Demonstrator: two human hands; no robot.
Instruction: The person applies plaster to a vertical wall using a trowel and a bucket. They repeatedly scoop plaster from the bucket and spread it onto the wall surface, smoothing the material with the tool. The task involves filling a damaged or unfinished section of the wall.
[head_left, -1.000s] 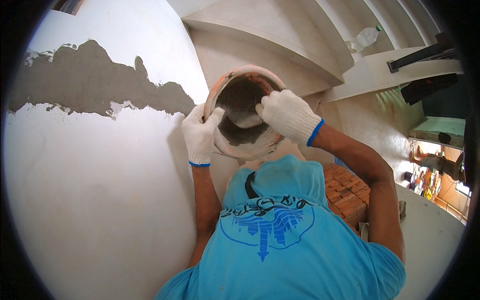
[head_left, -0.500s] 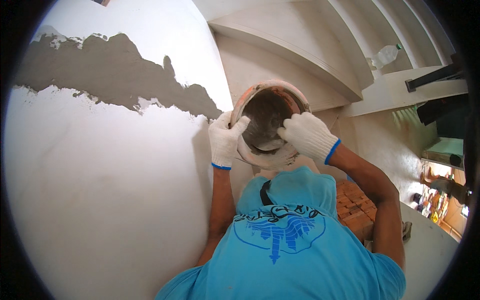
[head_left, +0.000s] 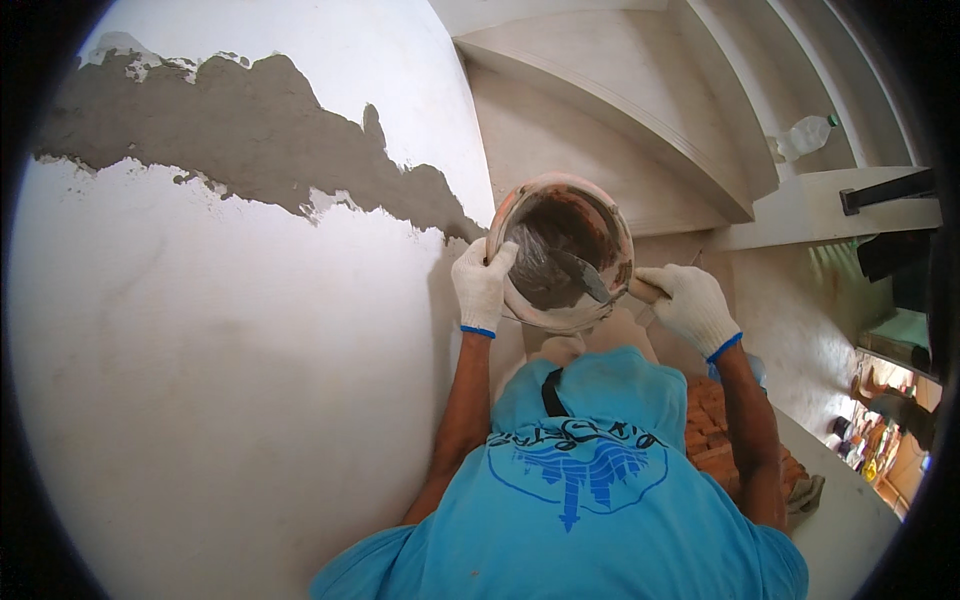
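Observation:
A round bucket [head_left: 563,184], smeared with dried mortar, is tipped so its mouth faces me. My left hand [head_left: 482,287], in a white knit glove with a blue cuff, clasps its left rim with the thumb over the edge. Wet grey mortar [head_left: 536,268] lines the inside. My right hand [head_left: 694,304], gloved the same way, is closed round the light handle of a trowel [head_left: 583,274]. The pointed blade reaches over the right rim into the bucket. Whether its tip touches the mortar I cannot tell.
On my left, a white wall [head_left: 200,300] carries a rough band of grey mortar [head_left: 270,130]. Pale stairs [head_left: 590,110] rise ahead, with a clear plastic bottle [head_left: 806,136] on one step. Stacked red bricks [head_left: 712,425] stand beside my body. At far right, a person's leg [head_left: 905,412] shows.
My right hand has drawn back out of the bucket's mouth to the right, and the trowel blade now shows. My left hand keeps its hold on the rim. The whole view has shifted slightly.

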